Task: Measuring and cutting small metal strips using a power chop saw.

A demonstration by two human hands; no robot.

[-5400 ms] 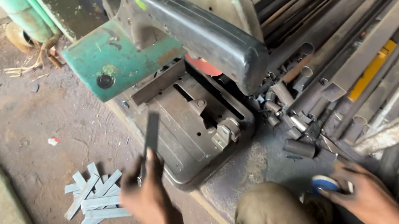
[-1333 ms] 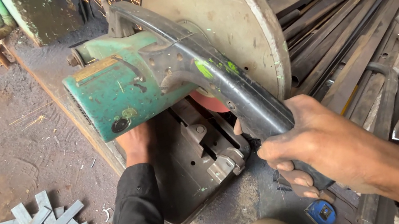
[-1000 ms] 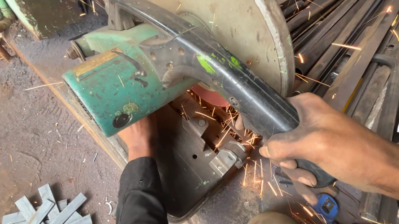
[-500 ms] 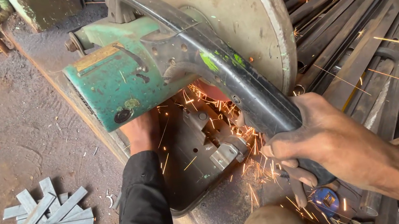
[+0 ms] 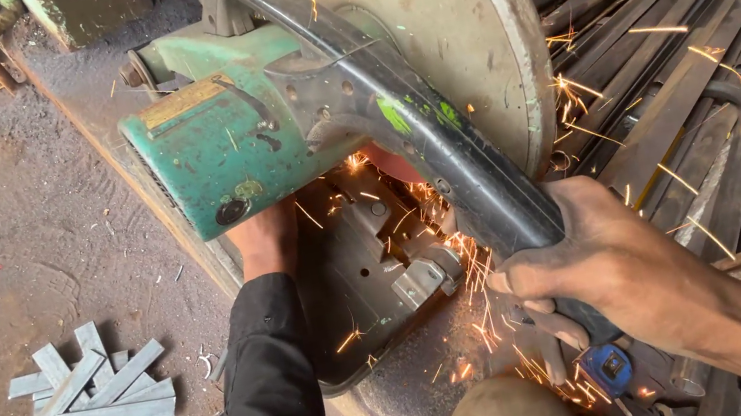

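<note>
The right hand point(image 5: 605, 273) is clamped around the dark handle point(image 5: 419, 138) of the chop saw point(image 5: 249, 153), whose green motor housing sits left of the round blade guard point(image 5: 448, 12); sparks point(image 5: 473, 271) spray from beneath the guard toward the hand. The left hand point(image 5: 266, 239) reaches under the motor housing onto the saw base point(image 5: 363, 280) — its fingers are hidden, so its grip cannot be told. A pile of cut flat metal strips point(image 5: 92, 414) lies on the dirt floor point(image 5: 14, 200) to the left, and long steel bars point(image 5: 703, 78) lie stacked to the right.
</note>
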